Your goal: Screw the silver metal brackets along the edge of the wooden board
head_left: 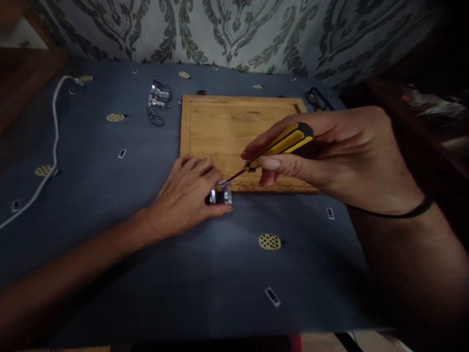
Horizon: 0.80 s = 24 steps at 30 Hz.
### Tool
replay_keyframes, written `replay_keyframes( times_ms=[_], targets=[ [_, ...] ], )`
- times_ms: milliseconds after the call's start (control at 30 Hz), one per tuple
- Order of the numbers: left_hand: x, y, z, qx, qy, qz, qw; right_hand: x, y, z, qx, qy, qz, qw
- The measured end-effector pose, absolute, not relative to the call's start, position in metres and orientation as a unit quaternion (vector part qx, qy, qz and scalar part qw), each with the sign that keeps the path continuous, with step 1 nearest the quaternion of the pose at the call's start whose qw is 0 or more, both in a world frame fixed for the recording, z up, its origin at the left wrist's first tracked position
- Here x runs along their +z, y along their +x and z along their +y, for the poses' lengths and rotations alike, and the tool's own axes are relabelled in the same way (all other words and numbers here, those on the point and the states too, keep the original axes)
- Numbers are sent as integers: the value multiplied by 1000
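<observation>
A small shiny metal piece (227,196) is at the near edge of a wooden board (216,127), left of the board's middle. My left hand (188,193) grips this piece, thumb on the near side and fingers on the far side. In my right hand (330,151) is a yellow and black screwdriver (282,144), pinched between thumb and fingers and slanting down to the left. Its tip meets the top of the metal piece near my left fingertips; the exact contact is too small to make out.
More metal parts (158,95) lie beyond the board's left side. A white cable (55,122) runs down the left of the blue cloth (120,205). Dark glasses (318,99) rest at the back right. A patterned cloth (234,29) hangs behind.
</observation>
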<state>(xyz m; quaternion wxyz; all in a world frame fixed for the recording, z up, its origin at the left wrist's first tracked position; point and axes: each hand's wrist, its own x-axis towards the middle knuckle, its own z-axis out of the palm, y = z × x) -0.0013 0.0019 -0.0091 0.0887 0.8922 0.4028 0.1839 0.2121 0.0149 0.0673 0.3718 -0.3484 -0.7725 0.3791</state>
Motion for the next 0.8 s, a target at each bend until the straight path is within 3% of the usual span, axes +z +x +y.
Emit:
replay_keyframes(
  times_ms=[233,400,733,800],
  targets=[
    [-9,-1,2,181,893,404,86,54,199,8,180,-439,-773,422],
    [-9,-1,2,181,893,403,88,52,195,8,151,-424,-786,425],
    [-8,-1,2,174,890,410,91,61,195,0,72,-485,-685,539],
    [-8,-1,2,175,890,411,91,64,198,2,101,-492,-687,525]
  ],
)
